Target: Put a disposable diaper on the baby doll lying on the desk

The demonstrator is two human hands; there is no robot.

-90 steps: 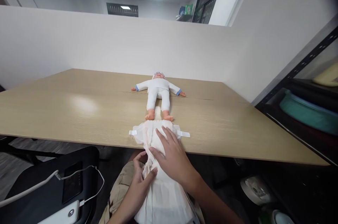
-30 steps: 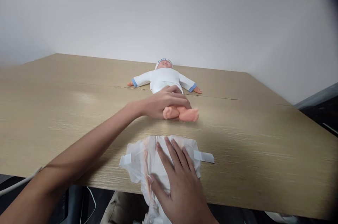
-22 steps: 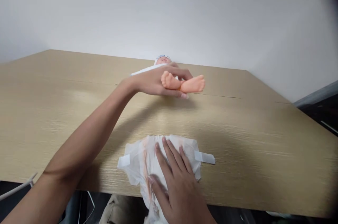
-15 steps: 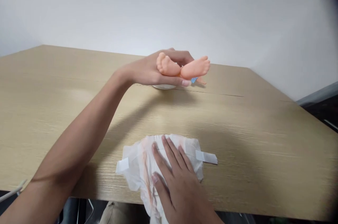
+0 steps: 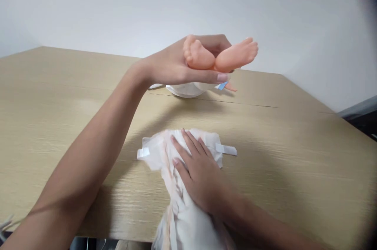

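My left hand (image 5: 203, 61) is closed around the ankles of a baby doll (image 5: 235, 53), holding its two feet up above the far part of the table. The doll's body is mostly hidden behind that hand; a white rounded part and a bit of blue show beneath. Nearer to me lies an unfolded white diaper (image 5: 167, 156), its tape tabs spread to both sides and its near end hanging over the table's front edge. My right hand (image 5: 200, 167) rests flat on the diaper with the fingers stretched out.
The wooden table (image 5: 73, 104) reaches to a pale wall (image 5: 188, 2) at the back. A white cable (image 5: 6, 224) is at the lower left edge. A dark object (image 5: 365, 118) stands beyond the table's right side.
My left hand has raised the doll's feet higher and a little to the right. My right hand and the diaper have slid forward on the table, away from me.
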